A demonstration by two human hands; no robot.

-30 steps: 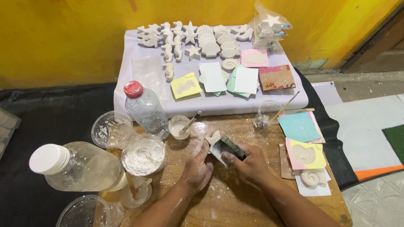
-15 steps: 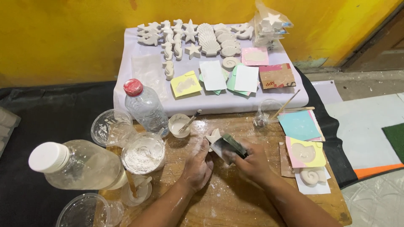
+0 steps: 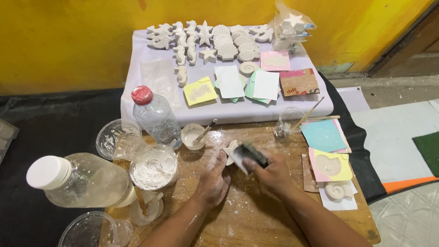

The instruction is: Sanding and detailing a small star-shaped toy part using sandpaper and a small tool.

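Gripped: L hand (image 3: 211, 179) holds plaster star (image 3: 229, 150), R hand (image 3: 270, 173) sanding block (image 3: 249, 155); cup (image 3: 153, 166) w/ white powder.

The right hand (image 3: 270, 173) now sits slightly lower and closer to the left hand (image 3: 214, 179) than one second ago, with the dark pad (image 3: 250, 154) drawn across the white star-shaped cast (image 3: 230, 150). The pad covers more of the cast; only the cast's left points show. The left hand's thumb now lies closer to the cast's edge.
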